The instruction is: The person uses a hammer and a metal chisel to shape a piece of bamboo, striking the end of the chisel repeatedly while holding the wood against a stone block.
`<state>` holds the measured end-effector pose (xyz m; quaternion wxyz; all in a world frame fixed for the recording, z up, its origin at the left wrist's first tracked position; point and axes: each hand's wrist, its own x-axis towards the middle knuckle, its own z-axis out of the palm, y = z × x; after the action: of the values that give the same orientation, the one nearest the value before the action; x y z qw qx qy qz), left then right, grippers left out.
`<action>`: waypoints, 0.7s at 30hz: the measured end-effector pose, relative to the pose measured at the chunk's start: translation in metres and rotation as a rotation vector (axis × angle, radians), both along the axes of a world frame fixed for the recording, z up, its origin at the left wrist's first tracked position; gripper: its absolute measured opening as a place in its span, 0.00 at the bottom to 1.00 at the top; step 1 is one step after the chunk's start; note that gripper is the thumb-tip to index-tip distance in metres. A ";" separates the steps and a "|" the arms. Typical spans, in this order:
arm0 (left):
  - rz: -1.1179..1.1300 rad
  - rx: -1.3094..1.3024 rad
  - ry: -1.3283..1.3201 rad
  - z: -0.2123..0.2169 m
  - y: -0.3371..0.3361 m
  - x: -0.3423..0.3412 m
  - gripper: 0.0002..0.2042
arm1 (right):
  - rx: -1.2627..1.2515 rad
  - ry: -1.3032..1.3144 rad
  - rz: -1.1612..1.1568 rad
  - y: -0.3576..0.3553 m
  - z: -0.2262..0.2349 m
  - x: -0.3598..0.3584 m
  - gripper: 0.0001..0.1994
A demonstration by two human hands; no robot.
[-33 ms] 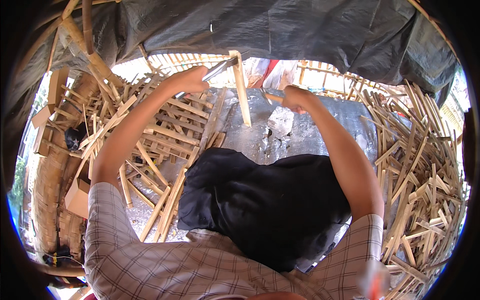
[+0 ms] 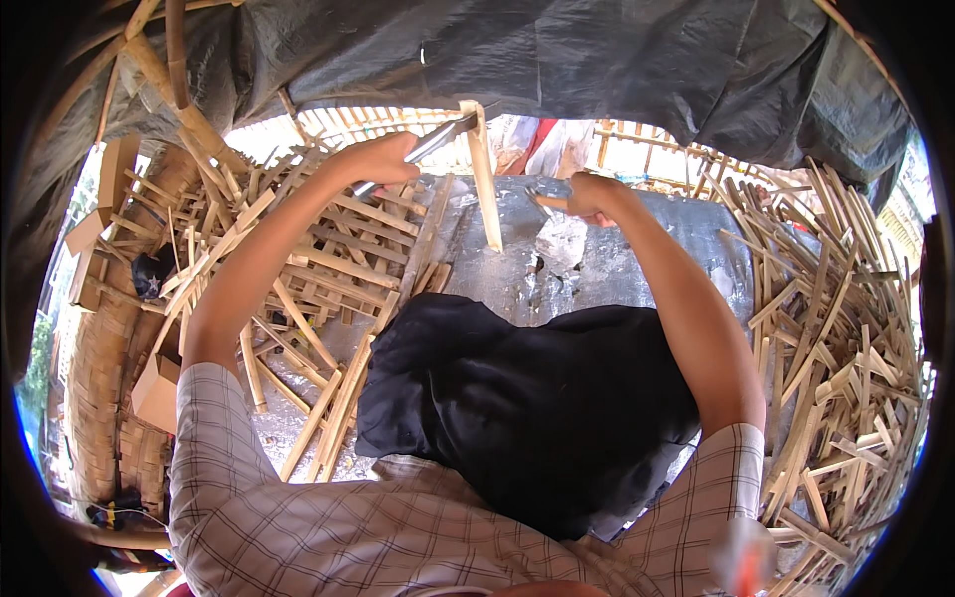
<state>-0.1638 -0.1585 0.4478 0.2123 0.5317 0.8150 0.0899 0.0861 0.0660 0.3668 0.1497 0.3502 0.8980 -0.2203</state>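
Note:
My left hand (image 2: 386,161) is closed around a long metal knife (image 2: 440,139). Its blade reaches right to the top end of an upright pale strip of wood or bamboo (image 2: 483,184), which leans slightly and meets the grey sheet-covered surface at its lower end. To the right of the strip, my right hand (image 2: 599,197) grips a small hammer-like tool with a wooden handle (image 2: 554,202). Its metal end points toward the strip but stays apart from it. Below this tool is a whitish worn patch (image 2: 562,242) on the grey surface (image 2: 637,269).
Black cloth (image 2: 527,398) covers my lap. Slatted pieces (image 2: 348,264) lie piled on the left, beside cardboard boxes (image 2: 157,393) and a woven bamboo wall (image 2: 95,378). A large heap of strips (image 2: 846,368) stands on the right. Dark plastic sheeting (image 2: 597,70) hangs in front.
The tool in my right hand has tilted slightly and sits a little lower. The knife and strip have hardly moved.

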 end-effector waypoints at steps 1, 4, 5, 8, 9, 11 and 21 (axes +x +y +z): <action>-0.017 -0.025 -0.096 0.000 0.000 -0.003 0.09 | 0.056 0.002 0.015 -0.003 0.003 -0.001 0.07; 0.097 0.050 -0.431 -0.009 -0.001 0.004 0.08 | 0.211 0.060 -0.010 -0.008 0.018 0.002 0.07; 0.153 0.077 -0.539 -0.010 0.001 0.009 0.08 | 0.118 0.260 -0.101 -0.011 0.025 0.004 0.07; 0.227 0.145 -0.834 -0.020 0.011 -0.002 0.09 | -0.003 0.785 -0.225 -0.019 0.048 0.004 0.10; 0.245 0.158 -0.953 -0.020 0.013 -0.004 0.09 | 0.063 0.905 -0.170 -0.021 0.056 0.003 0.11; 0.298 0.189 -1.111 -0.032 0.013 -0.019 0.08 | 0.091 1.056 -0.079 -0.042 0.069 -0.003 0.11; 0.217 0.185 -1.487 -0.039 0.035 -0.034 0.13 | -0.095 0.796 -0.050 -0.074 0.045 -0.026 0.12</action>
<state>-0.1976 -0.1240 0.4088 0.6506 0.2631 0.4939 0.5134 0.0602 -0.0083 0.4116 -0.1995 0.2518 0.8659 -0.3834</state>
